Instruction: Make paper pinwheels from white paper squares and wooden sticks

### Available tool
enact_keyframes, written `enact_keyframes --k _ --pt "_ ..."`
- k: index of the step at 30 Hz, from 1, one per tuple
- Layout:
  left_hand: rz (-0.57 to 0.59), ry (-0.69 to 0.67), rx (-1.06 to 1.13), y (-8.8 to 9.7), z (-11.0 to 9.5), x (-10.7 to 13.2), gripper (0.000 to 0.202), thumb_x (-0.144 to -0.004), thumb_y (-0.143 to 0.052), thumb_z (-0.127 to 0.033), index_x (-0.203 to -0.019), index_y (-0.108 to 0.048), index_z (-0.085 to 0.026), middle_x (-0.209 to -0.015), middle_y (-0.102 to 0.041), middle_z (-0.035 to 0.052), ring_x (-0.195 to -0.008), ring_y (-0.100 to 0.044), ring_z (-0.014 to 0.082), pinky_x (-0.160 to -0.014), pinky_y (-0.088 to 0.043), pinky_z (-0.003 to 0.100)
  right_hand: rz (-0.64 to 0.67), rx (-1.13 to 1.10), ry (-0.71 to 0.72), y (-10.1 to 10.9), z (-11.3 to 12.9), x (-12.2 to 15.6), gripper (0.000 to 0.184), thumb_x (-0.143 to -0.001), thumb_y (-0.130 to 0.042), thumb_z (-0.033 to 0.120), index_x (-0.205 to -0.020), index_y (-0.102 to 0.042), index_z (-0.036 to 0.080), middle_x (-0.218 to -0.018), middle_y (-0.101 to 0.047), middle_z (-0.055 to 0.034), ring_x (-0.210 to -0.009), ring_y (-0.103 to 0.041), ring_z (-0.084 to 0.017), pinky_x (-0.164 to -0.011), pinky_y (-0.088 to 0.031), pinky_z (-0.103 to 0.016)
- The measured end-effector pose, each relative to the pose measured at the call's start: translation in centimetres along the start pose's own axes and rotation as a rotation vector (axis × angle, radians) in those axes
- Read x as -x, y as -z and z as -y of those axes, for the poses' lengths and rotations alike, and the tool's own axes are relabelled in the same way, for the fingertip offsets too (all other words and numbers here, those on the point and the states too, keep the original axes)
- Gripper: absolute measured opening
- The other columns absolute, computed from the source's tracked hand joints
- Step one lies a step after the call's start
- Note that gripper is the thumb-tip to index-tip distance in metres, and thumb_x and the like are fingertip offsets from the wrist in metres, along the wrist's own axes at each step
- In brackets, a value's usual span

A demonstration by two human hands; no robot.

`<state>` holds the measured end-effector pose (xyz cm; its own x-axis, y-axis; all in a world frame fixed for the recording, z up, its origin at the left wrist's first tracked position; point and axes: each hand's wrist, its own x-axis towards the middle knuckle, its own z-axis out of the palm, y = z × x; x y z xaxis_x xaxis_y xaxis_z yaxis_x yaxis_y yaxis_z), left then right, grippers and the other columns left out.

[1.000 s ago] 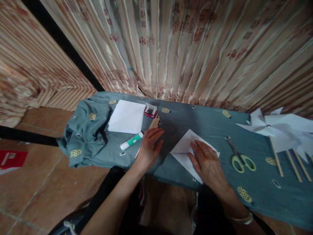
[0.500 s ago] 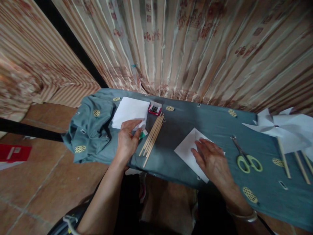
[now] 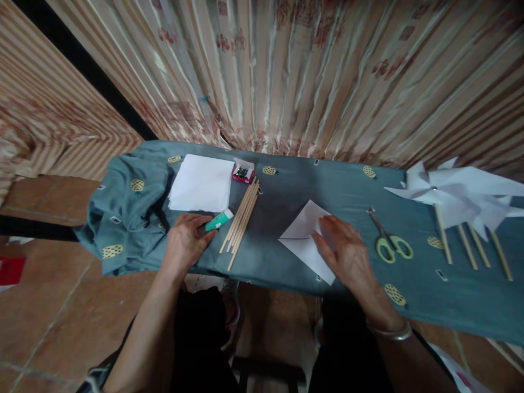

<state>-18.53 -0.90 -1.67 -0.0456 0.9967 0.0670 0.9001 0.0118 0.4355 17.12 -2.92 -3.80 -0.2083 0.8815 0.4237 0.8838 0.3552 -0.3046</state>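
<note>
My left hand (image 3: pixel 186 240) is at the left of the cloth-covered table, thumb and fingers closed around the left end of a small green-and-white block (image 3: pixel 219 220) that looks like an eraser. Just right of it lies a bundle of thin wooden sticks (image 3: pixel 241 224). My right hand (image 3: pixel 341 245) rests on the right part of a square white paper sheet (image 3: pixel 303 251), fingers stretched and apart from the thumb. The sheet lies cornerwise, with a dark line running in from its left corner. The right-hand corner is hidden under the hand.
A stack of white paper (image 3: pixel 202 183) lies at the back left, beside a small red box (image 3: pixel 243 172) of metal pins. Green-handled scissors (image 3: pixel 387 240) lie to the right. Several white paper pinwheels (image 3: pixel 454 196) on sticks overlap at the far right. Bunched cloth (image 3: pixel 126 207) covers the left end.
My left hand has drawn back from the paper stack and closed on the green-and-white block. The square sheet has turned, its dark line now at the left corner. The view has shifted right.
</note>
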Motion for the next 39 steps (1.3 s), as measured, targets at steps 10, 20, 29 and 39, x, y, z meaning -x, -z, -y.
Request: enact_keyframes --k 10,20,29,39 --pt "0.016 0.184 0.879 -1.0 -6.7 0.7 0.054 -0.075 -0.07 -0.053 -0.112 -0.066 -0.014 -0.066 -0.064 -0.0009 -0.056 -0.056 0.014 -0.058 -0.046 0.027 -0.039 -0.429 -0.43 3.1 -0.5 0.7 0.037 -0.09 -0.057 0.043 -0.111 -0.071 0.017 -0.112 -0.073 -0.0137 -0.105 -0.068 -0.028 -0.098 -0.051 -0.048" --pt "0.884 0.44 1.548 -8.1 -17.4 6.7 0.046 -0.071 -0.077 -0.057 -0.079 -0.071 -0.012 -0.055 -0.051 -0.0038 -0.048 -0.038 0.0046 -0.048 -0.027 0.019 0.479 -1.474 -0.698 3.8 2.3 3.0 0.033 -0.077 -0.078 0.037 -0.105 -0.072 0.02 -0.089 -0.076 -0.0023 -0.086 -0.072 -0.018 -0.084 -0.058 -0.034" --pt "0.975 0.356 1.399 -8.6 -18.3 6.0 0.048 -0.07 -0.08 -0.051 -0.098 -0.073 -0.013 -0.061 -0.059 -0.0021 -0.054 -0.05 0.0084 -0.055 -0.04 0.023 0.411 -1.471 -0.739 5.5 0.8 2.8 0.026 -0.076 -0.078 0.038 -0.096 -0.074 0.022 -0.073 -0.074 0.0007 -0.062 -0.069 -0.015 -0.065 -0.061 -0.03" --pt "0.911 0.312 1.355 -9.3 -19.2 5.2 0.037 -0.071 -0.078 -0.039 -0.098 -0.07 -0.015 -0.079 -0.066 0.0008 -0.059 -0.055 0.0088 -0.059 -0.047 0.023 0.096 -1.246 -0.911 4.9 -1.5 2.5 0.03 -0.076 -0.076 0.051 -0.079 -0.075 0.021 -0.072 -0.074 -0.0015 -0.057 -0.06 -0.011 -0.054 -0.051 -0.023"
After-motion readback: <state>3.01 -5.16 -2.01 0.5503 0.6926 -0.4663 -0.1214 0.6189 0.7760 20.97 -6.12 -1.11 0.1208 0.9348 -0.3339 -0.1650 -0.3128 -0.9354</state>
